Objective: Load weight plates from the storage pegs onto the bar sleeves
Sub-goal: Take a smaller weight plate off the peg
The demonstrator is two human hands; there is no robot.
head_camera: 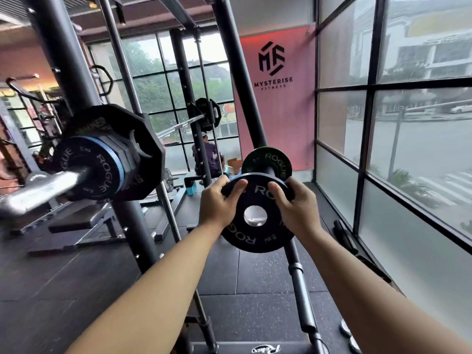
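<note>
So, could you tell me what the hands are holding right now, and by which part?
One small black plate, gripped by its upper rim: left hand on the left side, right hand on the right.

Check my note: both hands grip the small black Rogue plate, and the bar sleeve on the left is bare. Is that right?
One detail is wrong. In the head view the left hand and right hand do grip the small black Rogue plate, but the bar sleeve on the left is not bare: it already carries several loaded plates.
</note>
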